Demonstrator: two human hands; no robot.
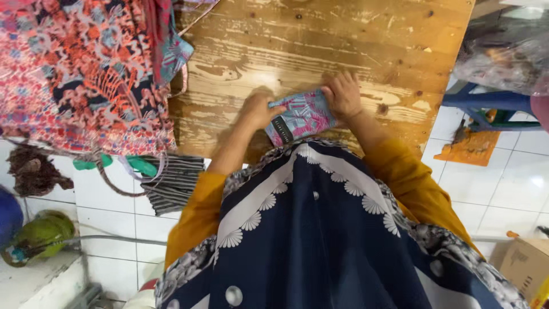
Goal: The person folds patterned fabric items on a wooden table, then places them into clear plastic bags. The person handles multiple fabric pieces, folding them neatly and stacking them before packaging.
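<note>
Both hands press a small folded cloth point(302, 116) flat at the worktop's point(320, 40) near edge.
Left hand point(260, 109) pinches one end, right hand point(342, 94) fingers lie together on top; keeping edges aligned should hold the fold square.

A small home sewing workshop, by the look of it: a worn wooden table point(343, 34) heaped with printed cloth point(80, 74), white tiled floor point(509, 183), a green gas cylinder point(40, 234), a cardboard box point(526, 266) and a bagged bundle point(503, 57) alongside.
</note>
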